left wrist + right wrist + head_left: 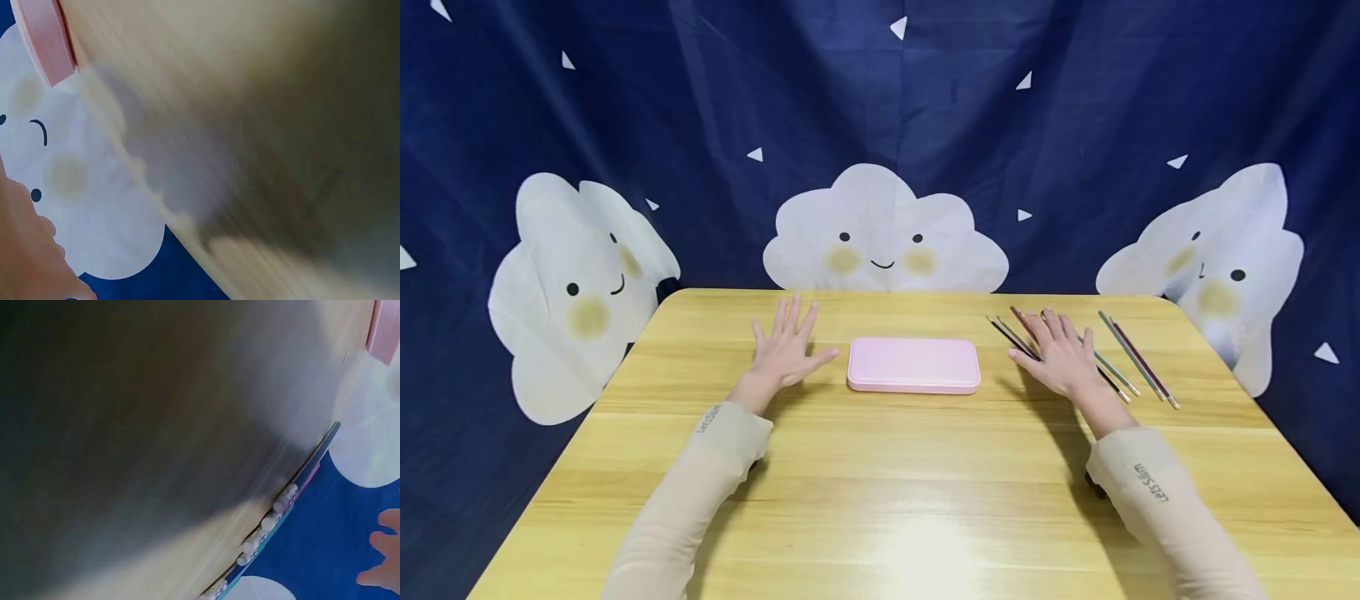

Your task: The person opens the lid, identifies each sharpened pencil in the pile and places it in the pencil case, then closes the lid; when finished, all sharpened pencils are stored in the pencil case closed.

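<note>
A closed pink pencil case lies flat near the far side of the table, between the two hands. To its left, my left hand is spread with straight fingers and holds nothing. My right hand, fingers also extended, hovers over several pencils and hides the middle of some of them. The right wrist view shows a gap between that hand and the pencils. Dark, red and green pencils lie slanted, their white eraser ends towards the near right. An end of the case appears in the left wrist view.
The light wooden table has rounded far corners. Behind it hangs a dark blue curtain with white clouds and small triangles. Light glares off the near middle of the tabletop.
</note>
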The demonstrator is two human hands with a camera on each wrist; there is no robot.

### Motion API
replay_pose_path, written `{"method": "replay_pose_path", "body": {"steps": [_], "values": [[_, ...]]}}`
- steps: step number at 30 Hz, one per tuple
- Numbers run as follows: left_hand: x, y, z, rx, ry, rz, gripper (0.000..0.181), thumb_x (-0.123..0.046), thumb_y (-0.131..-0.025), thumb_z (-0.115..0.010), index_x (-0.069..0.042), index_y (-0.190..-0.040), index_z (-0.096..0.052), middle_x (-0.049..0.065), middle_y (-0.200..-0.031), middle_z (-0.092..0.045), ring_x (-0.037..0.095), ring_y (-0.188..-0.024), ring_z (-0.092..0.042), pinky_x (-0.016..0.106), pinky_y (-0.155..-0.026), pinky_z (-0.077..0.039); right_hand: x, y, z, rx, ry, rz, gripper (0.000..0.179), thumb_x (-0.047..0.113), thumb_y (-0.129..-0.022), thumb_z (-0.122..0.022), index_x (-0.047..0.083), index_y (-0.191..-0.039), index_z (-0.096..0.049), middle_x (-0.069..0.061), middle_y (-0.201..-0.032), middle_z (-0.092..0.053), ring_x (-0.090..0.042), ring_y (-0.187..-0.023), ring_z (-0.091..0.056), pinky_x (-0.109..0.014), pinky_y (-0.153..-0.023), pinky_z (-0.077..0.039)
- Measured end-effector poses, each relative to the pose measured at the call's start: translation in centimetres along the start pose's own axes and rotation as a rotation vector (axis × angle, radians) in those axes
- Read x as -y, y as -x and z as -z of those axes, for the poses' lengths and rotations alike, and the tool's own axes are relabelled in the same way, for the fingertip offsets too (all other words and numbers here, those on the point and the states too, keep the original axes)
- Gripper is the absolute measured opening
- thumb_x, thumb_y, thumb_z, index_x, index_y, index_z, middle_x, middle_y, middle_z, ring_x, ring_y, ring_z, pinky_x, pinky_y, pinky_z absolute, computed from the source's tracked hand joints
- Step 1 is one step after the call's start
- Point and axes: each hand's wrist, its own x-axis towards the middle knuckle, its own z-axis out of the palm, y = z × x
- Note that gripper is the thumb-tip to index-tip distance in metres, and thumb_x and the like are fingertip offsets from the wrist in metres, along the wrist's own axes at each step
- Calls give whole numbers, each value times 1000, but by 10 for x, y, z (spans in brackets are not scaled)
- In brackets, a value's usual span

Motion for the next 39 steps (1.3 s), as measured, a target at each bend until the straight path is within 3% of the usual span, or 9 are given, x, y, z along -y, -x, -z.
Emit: {"method": "replay_pose_path", "body": {"steps": [5,10,17,24,31,39], "values": [[-4,1,-5,19,-4,-10,88,-64,-84,-42,-16,-148,-6,13,-152,8,30,-137,15,69,-97,6,11,-3,-3,-20,41,60,79,62,-85,-43,11,-144,-25,-23,-146,-21,-43,-133,-14,-67,-99,-4],[-10,-3,-13,46,-5,-67,92,-68,-82,-42,-16,-148,-6,12,-153,1,30,-139,7,69,-99,0,30,-9,-6,31,83,133,79,58,-85,-48,8,-143,-27,-20,-148,-20,-40,-135,-13,-64,-102,-4],[-16,-10,-26,121,145,-231,104,-60,-74,-62,-12,-148,-8,11,-153,-6,33,-139,-2,65,-102,-10,63,-18,-14,157,92,269,79,55,-85,-50,7,-143,-28,-21,-147,-22,-40,-134,-18,-61,-104,-13],[-26,-17,-31,166,173,-297,111,-60,-64,-72,-10,-147,-16,12,-150,-19,34,-136,-16,59,-103,-19,94,-26,-26,257,122,385,80,63,-85,-42,11,-144,-27,-17,-148,-22,-36,-135,-21,-57,-105,-17],[-30,-22,-36,189,143,-327,103,-57,-67,-72,-9,-145,-23,11,-145,-32,30,-132,-25,54,-103,-24,114,-32,-38,222,127,535,77,60,-85,-46,7,-140,-34,-17,-143,-34,-38,-128,-33,-54,-99,-31],[-33,-23,-35,166,195,-330,101,-49,-64,-77,-5,-142,-29,15,-139,-39,32,-125,-33,51,-101,-28,121,-33,-50,95,309,619,76,61,-85,-45,7,-138,-35,-18,-135,-40,-37,-115,-43,-47,-79,-49]]}}
